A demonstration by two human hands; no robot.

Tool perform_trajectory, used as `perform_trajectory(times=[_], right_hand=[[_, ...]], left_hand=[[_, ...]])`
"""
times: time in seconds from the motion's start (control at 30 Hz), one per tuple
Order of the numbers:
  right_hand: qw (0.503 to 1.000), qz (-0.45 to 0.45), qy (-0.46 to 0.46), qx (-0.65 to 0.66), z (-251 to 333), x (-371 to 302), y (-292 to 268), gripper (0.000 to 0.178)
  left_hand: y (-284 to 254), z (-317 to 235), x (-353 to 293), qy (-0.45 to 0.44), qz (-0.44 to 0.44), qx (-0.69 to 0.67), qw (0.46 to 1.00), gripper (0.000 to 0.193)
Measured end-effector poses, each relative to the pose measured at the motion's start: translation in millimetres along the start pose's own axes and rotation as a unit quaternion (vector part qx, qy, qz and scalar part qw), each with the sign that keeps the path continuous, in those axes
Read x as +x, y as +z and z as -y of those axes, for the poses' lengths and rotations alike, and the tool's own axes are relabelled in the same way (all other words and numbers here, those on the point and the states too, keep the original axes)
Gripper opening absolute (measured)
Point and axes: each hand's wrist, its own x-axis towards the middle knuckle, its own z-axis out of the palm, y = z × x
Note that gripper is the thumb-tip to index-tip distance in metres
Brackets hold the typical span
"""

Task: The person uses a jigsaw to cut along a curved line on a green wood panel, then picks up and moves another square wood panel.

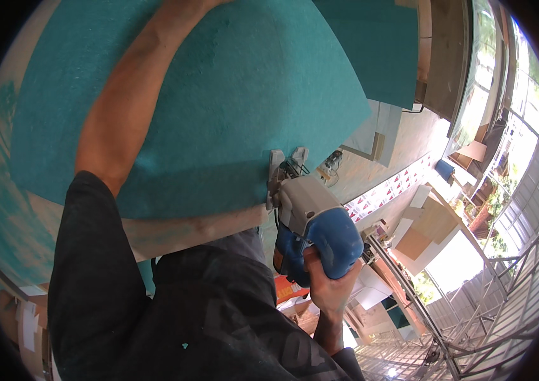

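Observation:
A large teal board (218, 95) lies in front of me on a pale work surface. My right hand (333, 286) is wrapped round the handle of a blue and grey jigsaw (310, 203). The jigsaw's metal base plate rests at the board's near right edge; the blade cannot be made out. Across the left part of the board stretches my left arm, with my left hand (209, 2) barely showing at the top of the picture. Its fingers are out of sight.
Beyond the board's far right corner lies another teal panel (377, 51). A small device with a cord (331, 162) sits to the right of the jigsaw. Farther right are cardboard-coloured sheets (431, 228), metal framing (498, 279) and bright openings. A teal-smeared surface (12, 222) runs along the left.

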Motion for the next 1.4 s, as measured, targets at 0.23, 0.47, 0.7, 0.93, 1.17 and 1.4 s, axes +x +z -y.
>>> perform_trajectory(times=[0.23,0.47,0.7,0.93,1.17,1.4], right_hand=[[1.000,-0.013,0.029,0.003,16,7,3,0.006],[1.000,-0.005,0.020,0.000,24,12,4,0.007],[1.000,0.012,0.000,0.002,20,17,0,0.018],[1.000,-0.003,-0.021,0.011,21,21,4,0.023],[0.999,0.022,-0.018,-0.018,39,29,5,0.012],[1.000,0.012,0.004,-0.017,44,33,7,0.009]], left_hand=[[5,3,-1,-0.003,-0.003,-0.008,1.000,0.044],[-3,5,-1,-0.006,-0.001,0.003,1.000,0.045],[-2,7,0,-0.011,0.001,-0.012,1.000,0.044],[3,10,0,-0.008,-0.006,-0.014,1.000,0.044],[-2,12,1,-0.003,0.000,-0.023,1.000,0.043],[-2,11,-1,-0.008,0.003,-0.026,1.000,0.042]])
